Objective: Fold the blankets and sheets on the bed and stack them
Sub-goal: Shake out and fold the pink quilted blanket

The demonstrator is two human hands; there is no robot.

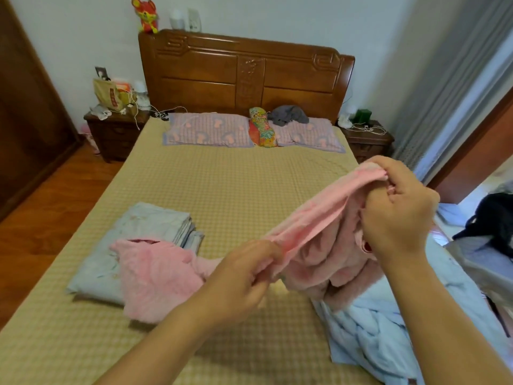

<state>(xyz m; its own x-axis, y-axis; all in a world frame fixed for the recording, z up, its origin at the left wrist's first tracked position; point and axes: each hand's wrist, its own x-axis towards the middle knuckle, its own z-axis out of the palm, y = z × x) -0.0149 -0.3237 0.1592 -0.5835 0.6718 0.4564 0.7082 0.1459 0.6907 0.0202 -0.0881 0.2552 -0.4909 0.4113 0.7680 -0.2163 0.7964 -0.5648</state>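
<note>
Your left hand point(244, 276) and right hand point(399, 207) both pinch the pink blanket point(327, 226) edge. Folded blue sheets point(155, 226) lie at nine o'clock on the bed point(227, 179).

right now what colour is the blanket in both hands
Pink, seen in the head view: the blanket is pinched by the left hand and right hand.

Carved wooden headboard point(244, 76), two nightstands point(115, 132), wood floor point(52, 195), grey curtain point(455, 79)

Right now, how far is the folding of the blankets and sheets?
Done: a folded pale blue sheet lies on the bed. In hand: the left hand and right hand pinch an edge of the pink blanket, still unfolded. Left: the crumpled light blue blanket and stacking.
</note>
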